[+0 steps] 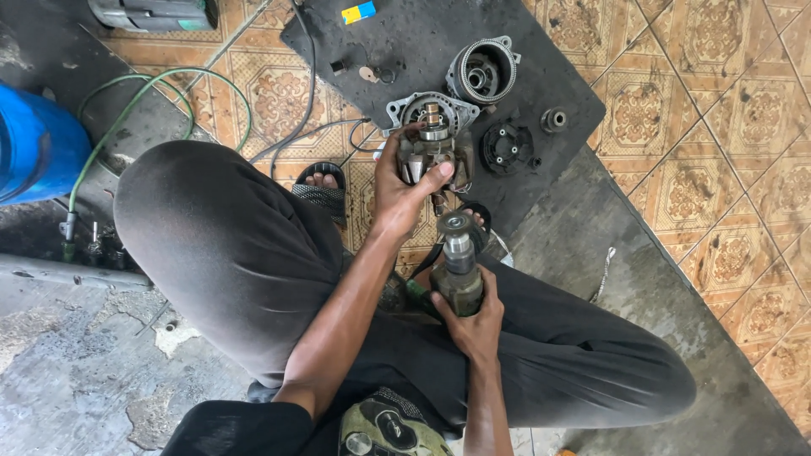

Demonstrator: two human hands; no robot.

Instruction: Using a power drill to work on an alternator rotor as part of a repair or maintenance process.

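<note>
Here the left hand has a closed grip on a metal rotor part w/ claw-shaped poles; fingers wrap its left side, the thumb presses across the front. The arm is stretched forward from the body, over the raised left knee, wrist slightly bent, so the part hangs above the edge of a dark rubber mat on the tiled floor.

The right hand is also closed, gripping the body of a power tool that stands nearly upright between the legs, w/ a round wire wheel at its top. The wheel is just below the rotor part, near it; whether they touch I cannot tell. Forearm comes up from the bottom edge, elbow close to the body.

On the mat, beyond the hands: a round housing w/ windings, a silver end cover directly behind the rotor part, a black round piece, a small pulley. A blue barrel and green hose are at the left.
</note>
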